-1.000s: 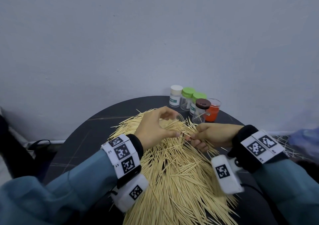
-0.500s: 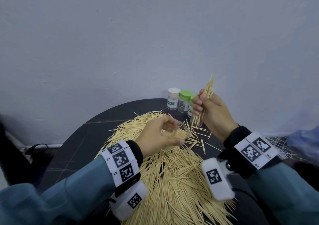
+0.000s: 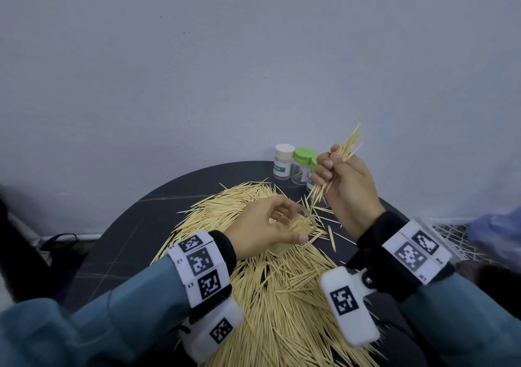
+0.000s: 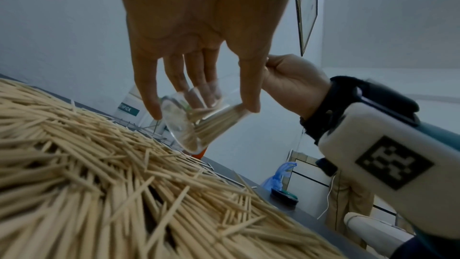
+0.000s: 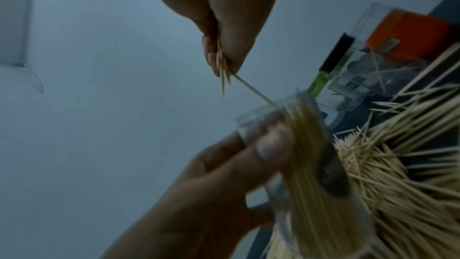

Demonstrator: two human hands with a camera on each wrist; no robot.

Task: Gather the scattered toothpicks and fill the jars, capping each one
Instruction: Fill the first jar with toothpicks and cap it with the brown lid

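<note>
We are mid-filling: our left hand [image 3: 262,225] grips a tilted clear jar [image 4: 199,121] while our right hand [image 3: 345,180] pinches a toothpick bundle [image 3: 342,155], needing alignment with its mouth.

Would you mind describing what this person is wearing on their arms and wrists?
Both arms are in blue-grey long sleeves with black cuffs. Each wrist carries a white band printed with square black-and-white coded markers, and a white rounded-box camera unit with one such marker hangs beneath it on a black strap. The left hand and right hand are bare, without gloves.
</note>
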